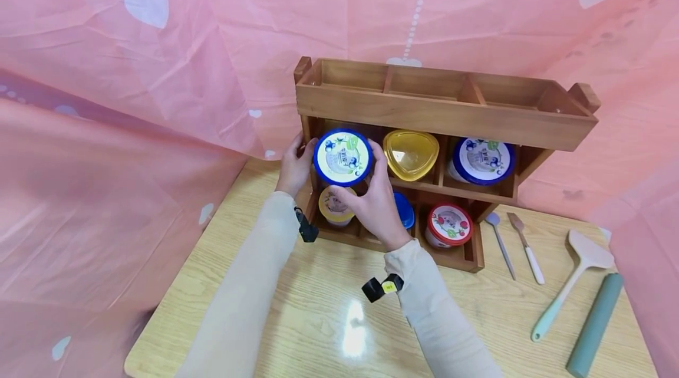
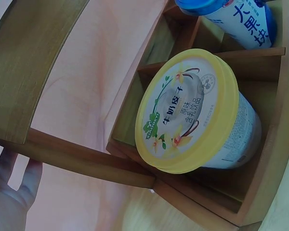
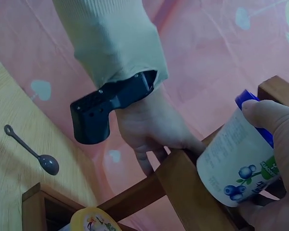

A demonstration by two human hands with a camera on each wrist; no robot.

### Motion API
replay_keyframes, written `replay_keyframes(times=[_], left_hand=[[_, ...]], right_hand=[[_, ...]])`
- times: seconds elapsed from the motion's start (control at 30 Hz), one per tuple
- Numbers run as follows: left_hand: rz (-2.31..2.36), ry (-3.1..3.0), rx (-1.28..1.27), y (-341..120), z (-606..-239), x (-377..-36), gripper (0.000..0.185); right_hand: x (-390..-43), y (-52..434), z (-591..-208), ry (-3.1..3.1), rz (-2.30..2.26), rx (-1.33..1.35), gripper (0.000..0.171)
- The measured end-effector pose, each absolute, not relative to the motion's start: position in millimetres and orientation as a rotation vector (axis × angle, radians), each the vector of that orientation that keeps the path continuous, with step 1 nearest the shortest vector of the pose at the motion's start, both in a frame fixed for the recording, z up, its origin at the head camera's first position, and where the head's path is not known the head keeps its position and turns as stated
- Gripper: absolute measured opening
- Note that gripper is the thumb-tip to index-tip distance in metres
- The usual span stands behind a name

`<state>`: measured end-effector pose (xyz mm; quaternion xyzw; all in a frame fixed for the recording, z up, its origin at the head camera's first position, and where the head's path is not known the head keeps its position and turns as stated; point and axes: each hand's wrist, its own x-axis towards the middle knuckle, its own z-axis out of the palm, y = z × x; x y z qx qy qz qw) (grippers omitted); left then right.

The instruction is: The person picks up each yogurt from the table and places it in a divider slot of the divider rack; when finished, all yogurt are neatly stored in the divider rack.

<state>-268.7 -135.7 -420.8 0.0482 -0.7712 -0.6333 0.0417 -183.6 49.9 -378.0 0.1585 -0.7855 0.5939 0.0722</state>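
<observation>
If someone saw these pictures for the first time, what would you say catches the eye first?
First, the blue-lidded tub that the right hand grips at the left end of the wooden rack's middle shelf, while the left hand holds the rack's left post. Next, the yellow-lidded tub lying on its side in the compartment below. Pink heart-printed sheeting hangs all around the table.
</observation>
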Motion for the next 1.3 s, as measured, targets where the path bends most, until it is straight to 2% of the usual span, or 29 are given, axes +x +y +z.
replay_keyframes(times=[0.43,1.3], left_hand=[[-1.905,-2.341,0.099,-136.2,-422.7,-270.9,0.054],[-1.888,-2.325,0.085,-134.8,-421.2,-269.2,0.050]], right_hand=[[-213.0,35.3,-376.3,-2.268,1.740,0.386,0.101],[-224.5,25.2,-384.5,-2.443,1.525,0.252,0.101]])
